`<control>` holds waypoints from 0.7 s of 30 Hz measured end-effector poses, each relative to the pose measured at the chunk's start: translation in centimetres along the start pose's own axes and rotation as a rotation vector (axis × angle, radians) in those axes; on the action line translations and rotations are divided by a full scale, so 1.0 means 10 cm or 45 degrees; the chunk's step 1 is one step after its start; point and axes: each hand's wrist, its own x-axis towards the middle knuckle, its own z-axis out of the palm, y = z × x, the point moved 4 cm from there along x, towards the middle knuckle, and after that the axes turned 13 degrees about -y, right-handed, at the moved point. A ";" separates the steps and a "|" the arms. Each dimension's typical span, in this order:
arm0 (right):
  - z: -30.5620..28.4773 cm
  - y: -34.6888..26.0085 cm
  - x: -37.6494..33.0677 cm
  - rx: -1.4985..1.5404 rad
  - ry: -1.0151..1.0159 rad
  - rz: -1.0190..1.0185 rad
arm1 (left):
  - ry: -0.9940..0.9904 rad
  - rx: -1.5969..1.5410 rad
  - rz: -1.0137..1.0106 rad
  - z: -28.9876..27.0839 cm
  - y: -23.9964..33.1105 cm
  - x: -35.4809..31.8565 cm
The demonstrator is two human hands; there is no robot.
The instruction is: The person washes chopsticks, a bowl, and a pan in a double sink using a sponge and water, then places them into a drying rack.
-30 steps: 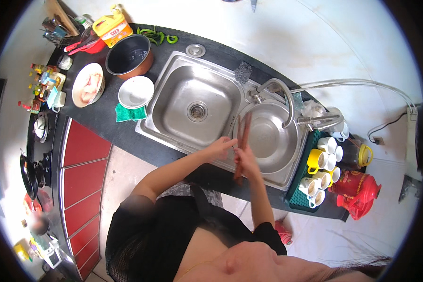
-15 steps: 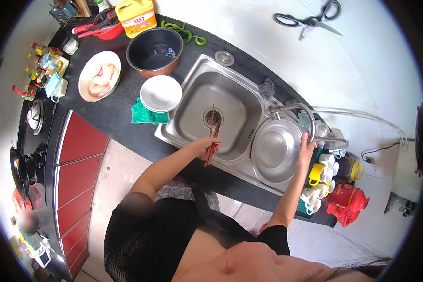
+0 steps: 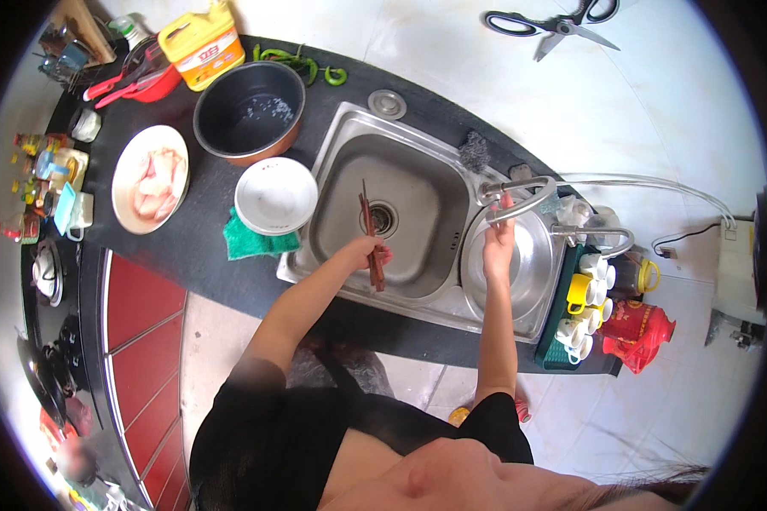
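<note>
My left hand is closed round a bunch of brown chopsticks. It holds them over the front part of the steel sink basin, with their thin ends pointing toward the drain. At the right, my right hand grips the curved metal faucet spout near its end. Under that hand, a round metal lid or pan lies in the smaller right basin, partly hidden by my forearm.
Left of the sink are a white bowl, a green cloth, a dark pot and a bowl of pale raw meat. Green peppers lie behind. Cups crowd a green tray at the right.
My right hand has swung the faucet spout leftward, from the right end of the small basin toward the large one. My left hand still holds the chopsticks over the sink. The view has shifted slightly.
</note>
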 end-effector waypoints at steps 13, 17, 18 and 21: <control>-0.41 1.44 0.42 -0.016 0.343 -0.016 | 0.201 0.395 0.121 -0.28 0.00 0.65; -0.32 1.17 0.27 -0.253 0.223 -0.075 | 0.188 0.301 0.102 -0.33 -0.11 0.74; -0.28 1.11 0.22 -0.254 0.207 -0.060 | 0.171 0.291 0.106 -0.33 -0.13 0.74; -0.21 0.94 -0.01 -0.295 0.436 -0.030 | 0.147 0.153 0.182 -0.29 -0.12 0.69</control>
